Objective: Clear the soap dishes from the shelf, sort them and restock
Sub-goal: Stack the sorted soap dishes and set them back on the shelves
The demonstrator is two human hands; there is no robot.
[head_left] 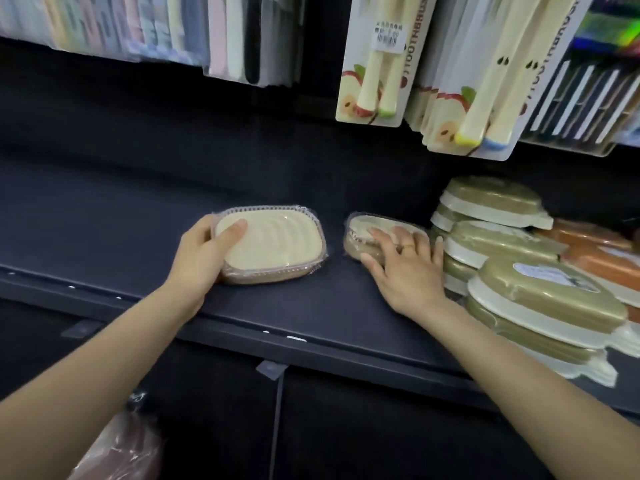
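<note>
Two hands: left hand [199, 252] grips cream soap dish [273, 242]; right hand [403, 268] flat on brown dish [360, 237]; packs [375, 60] read "TOOTHBRUSH", probably.

Hanging toothbrush packs [372, 60] above

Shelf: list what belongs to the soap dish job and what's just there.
Job: cream soap dish in left hand; small tan soap dish under right hand; olive soap dish stacks; shelf.

Just there: hanging toothbrush packs; orange packs.

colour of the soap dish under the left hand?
Cream top on a tan-brown base, in clear wrap: soap dish, head view.
</note>
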